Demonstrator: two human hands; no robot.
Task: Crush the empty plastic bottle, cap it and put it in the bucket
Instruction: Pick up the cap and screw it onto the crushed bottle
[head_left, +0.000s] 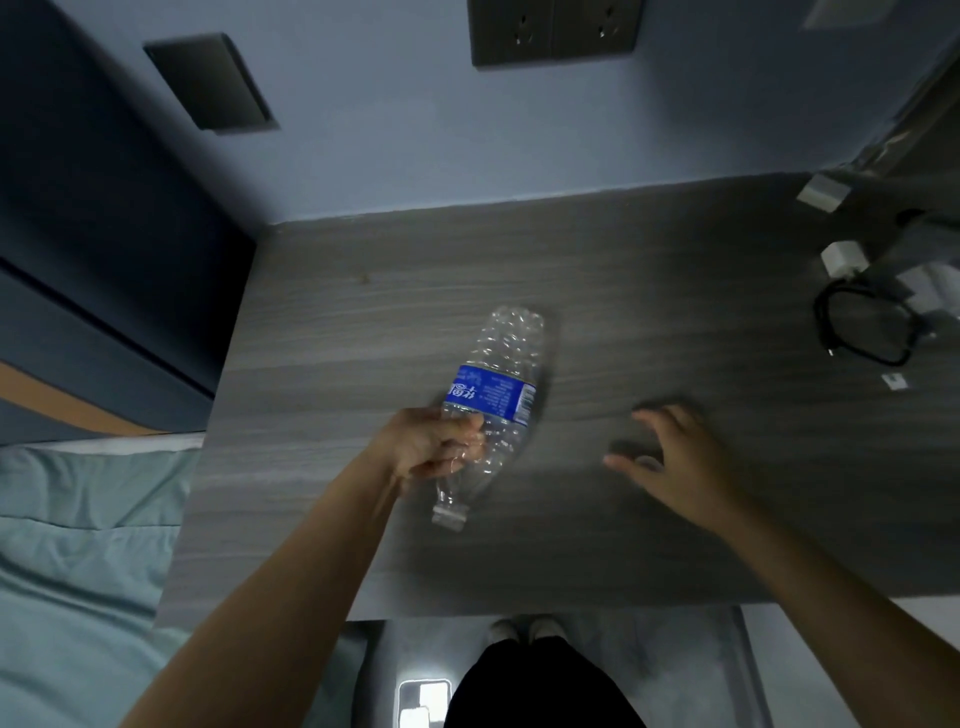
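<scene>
Left hand (434, 444) grasps bottle (488, 405); right hand (670, 452) spread over table (675, 291).

Small object under right hand (670, 457) blurred, bottle (493, 395) partly hidden by left hand (431, 441) grip

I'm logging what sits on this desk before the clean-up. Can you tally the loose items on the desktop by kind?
Clear plastic bottle with blue label, held by the left hand: 1
Small white plug-like blocks: 2
Coiled black cable: 1
Small white square tag: 1
Total: 5
The grey wood-grain desk has clutter at its right edge, too cropped to count.
</scene>
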